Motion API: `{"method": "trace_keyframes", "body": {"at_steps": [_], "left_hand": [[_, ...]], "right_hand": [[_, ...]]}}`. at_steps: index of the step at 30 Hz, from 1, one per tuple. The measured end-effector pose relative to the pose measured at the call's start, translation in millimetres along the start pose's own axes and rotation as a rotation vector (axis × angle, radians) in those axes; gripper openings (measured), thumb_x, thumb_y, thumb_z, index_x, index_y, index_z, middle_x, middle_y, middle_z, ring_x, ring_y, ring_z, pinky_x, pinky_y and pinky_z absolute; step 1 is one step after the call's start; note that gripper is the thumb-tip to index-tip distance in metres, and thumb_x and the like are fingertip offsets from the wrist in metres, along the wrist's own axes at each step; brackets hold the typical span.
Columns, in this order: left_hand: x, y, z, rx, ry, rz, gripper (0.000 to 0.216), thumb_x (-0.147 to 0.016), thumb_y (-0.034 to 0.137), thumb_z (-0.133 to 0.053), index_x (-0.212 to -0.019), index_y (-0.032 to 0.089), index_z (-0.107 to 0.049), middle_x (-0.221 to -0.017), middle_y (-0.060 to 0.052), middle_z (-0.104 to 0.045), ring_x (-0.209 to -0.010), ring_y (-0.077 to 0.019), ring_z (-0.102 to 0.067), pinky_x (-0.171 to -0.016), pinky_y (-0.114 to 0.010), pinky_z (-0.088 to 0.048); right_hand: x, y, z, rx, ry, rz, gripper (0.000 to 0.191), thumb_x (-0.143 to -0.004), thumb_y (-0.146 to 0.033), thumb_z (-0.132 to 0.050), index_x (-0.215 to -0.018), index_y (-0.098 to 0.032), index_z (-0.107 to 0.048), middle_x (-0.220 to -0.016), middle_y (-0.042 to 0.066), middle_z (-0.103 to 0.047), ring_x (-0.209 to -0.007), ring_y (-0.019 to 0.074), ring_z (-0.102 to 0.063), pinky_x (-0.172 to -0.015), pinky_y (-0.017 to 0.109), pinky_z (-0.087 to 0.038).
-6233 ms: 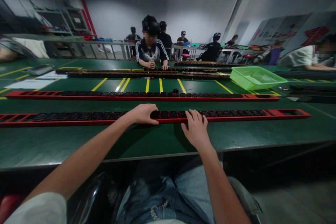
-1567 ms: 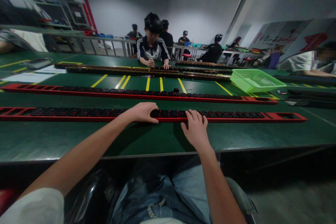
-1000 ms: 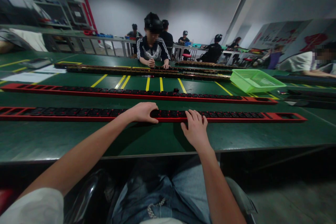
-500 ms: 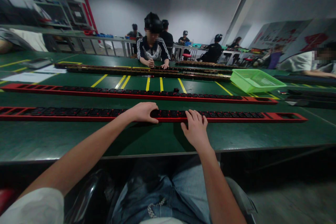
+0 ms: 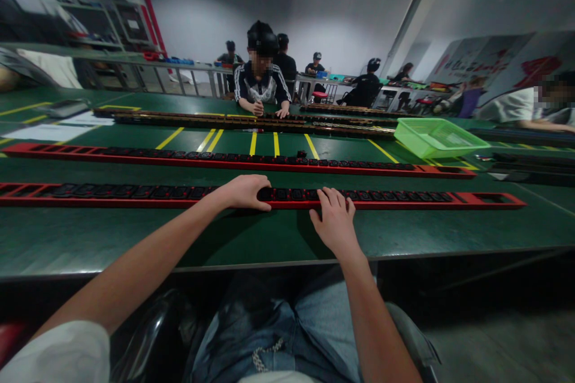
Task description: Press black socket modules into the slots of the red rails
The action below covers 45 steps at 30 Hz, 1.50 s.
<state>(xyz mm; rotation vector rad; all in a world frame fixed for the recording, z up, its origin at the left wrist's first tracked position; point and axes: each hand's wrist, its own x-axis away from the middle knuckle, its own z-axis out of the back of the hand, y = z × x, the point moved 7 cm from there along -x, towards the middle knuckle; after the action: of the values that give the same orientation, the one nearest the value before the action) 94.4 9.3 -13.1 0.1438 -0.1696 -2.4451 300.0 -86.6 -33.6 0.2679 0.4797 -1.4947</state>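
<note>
A long red strip filled with black sockets lies along the near side of the green table. My left hand rests on top of it near the middle, fingers curled over its far edge. My right hand lies a little to the right, its fingertips spread flat on the strip's sockets. A second red strip of the same kind lies parallel farther back, untouched.
Dark strips lie at the table's far side, where a person in a striped jacket works with both hands. A green plastic basket stands at the right. Papers lie at the far left. More people sit behind.
Since the earliest frame the view has shifted slightly. Both hands have stayed in the same spots on the near red strip.
</note>
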Motion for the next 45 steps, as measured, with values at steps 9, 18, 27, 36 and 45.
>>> {"method": "trace_keyframes", "body": {"at_steps": [9,18,27,36,45], "left_hand": [[-0.1,0.6,0.2,-0.009,-0.005,0.003,0.05,-0.081,0.06,-0.066,-0.109,0.019,-0.064,-0.107,-0.007,-0.066,-0.097,-0.0236,-0.062,-0.08,-0.031,-0.045],[-0.3,0.5,0.1,-0.008,-0.007,0.007,0.048,-0.082,0.058,-0.067,-0.108,0.019,-0.063,-0.107,-0.006,-0.065,-0.097,-0.0229,-0.062,-0.08,-0.03,-0.045],[-0.4,-0.3,-0.6,0.012,-0.009,0.006,0.05,-0.081,0.059,-0.067,-0.11,0.019,-0.064,-0.109,-0.007,-0.065,-0.1,-0.0239,-0.062,-0.08,-0.031,-0.045],[0.1,0.6,0.9,0.01,-0.014,0.012,0.049,-0.081,0.059,-0.067,-0.11,0.019,-0.064,-0.107,-0.007,-0.065,-0.098,-0.0232,-0.062,-0.078,-0.03,-0.044],[-0.1,0.5,0.2,-0.007,-0.002,0.007,0.05,-0.081,0.059,-0.067,-0.11,0.019,-0.064,-0.108,-0.007,-0.066,-0.099,-0.0236,-0.063,-0.081,-0.031,-0.045]], "right_hand": [[-0.1,0.3,-0.5,-0.002,0.0,-0.004,0.049,-0.095,-0.028,-0.049,-0.142,-0.014,-0.052,-0.149,0.016,-0.051,-0.141,0.0314,-0.039,-0.117,0.06,-0.022],[0.4,2.8,-2.5,-0.02,0.019,-0.004,0.051,-0.095,-0.029,-0.048,-0.144,-0.014,-0.049,-0.149,0.017,-0.051,-0.142,0.0316,-0.037,-0.116,0.061,-0.021],[0.3,3.2,-0.5,0.005,0.023,-0.014,0.048,-0.095,-0.03,-0.049,-0.141,-0.015,-0.052,-0.148,0.016,-0.051,-0.14,0.0317,-0.04,-0.116,0.06,-0.021],[0.2,2.0,2.4,-0.019,0.029,-0.035,0.048,-0.094,-0.028,-0.05,-0.14,-0.014,-0.052,-0.149,0.016,-0.051,-0.141,0.0315,-0.038,-0.116,0.06,-0.021],[-0.1,2.4,5.0,-0.018,0.066,-0.016,0.044,-0.094,-0.028,-0.049,-0.136,-0.016,-0.056,-0.144,0.016,-0.055,-0.136,0.0303,-0.043,-0.116,0.057,-0.022]]}}
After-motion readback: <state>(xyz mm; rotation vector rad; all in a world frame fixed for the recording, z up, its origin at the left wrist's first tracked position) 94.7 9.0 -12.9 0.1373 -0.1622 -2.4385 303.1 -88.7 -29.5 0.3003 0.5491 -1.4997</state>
